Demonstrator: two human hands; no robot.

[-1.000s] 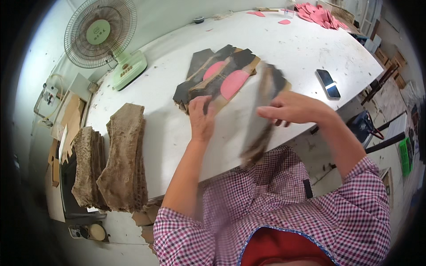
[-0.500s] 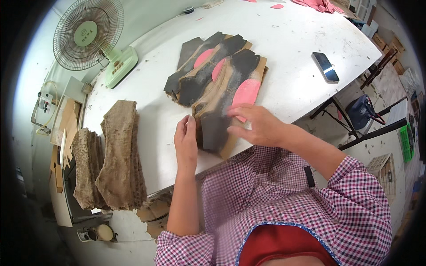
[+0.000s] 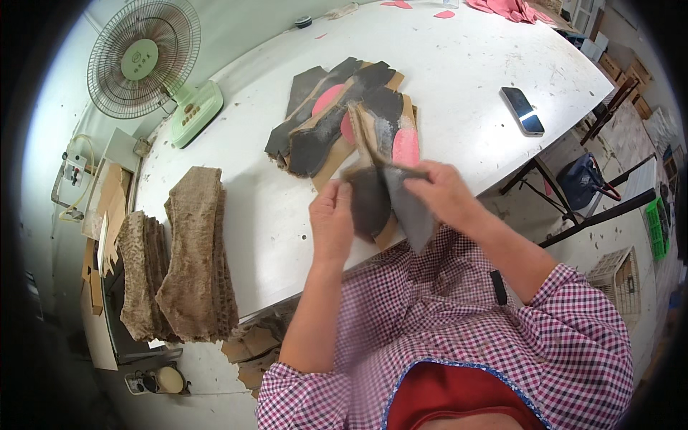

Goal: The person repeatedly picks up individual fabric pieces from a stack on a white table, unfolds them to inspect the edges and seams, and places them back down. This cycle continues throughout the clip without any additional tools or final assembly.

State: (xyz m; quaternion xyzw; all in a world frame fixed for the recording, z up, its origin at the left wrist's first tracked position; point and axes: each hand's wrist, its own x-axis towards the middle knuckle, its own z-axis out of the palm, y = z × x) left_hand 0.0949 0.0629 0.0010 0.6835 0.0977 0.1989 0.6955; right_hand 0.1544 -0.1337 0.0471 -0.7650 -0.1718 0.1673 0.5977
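Near the table's front edge, my left hand (image 3: 332, 218) is closed on the edge of a dark cut piece (image 3: 369, 204) with tan edges. My right hand (image 3: 446, 195) pinches the upper edge of a grey flap (image 3: 410, 208) beside it, which hangs toward my lap. A fold runs between the two; whether they are one piece I cannot tell, as motion blurs them. Just beyond lie overlapping cut pieces (image 3: 312, 154) with black faces, tan borders and pink rounded patches (image 3: 406, 145).
Two stacks of brown furry pieces (image 3: 192, 251) stand at the table's left edge. A green fan (image 3: 197, 115) is at the back left, a phone (image 3: 522, 111) at the right. Pink cloth (image 3: 505, 10) lies at the far edge. A chair (image 3: 602, 211) stands beyond the right edge.
My left hand has moved right and my right hand slightly right and down, its fingers now closed on the grey flap. The near dark piece has been lifted and folded; its pink patch is partly covered.
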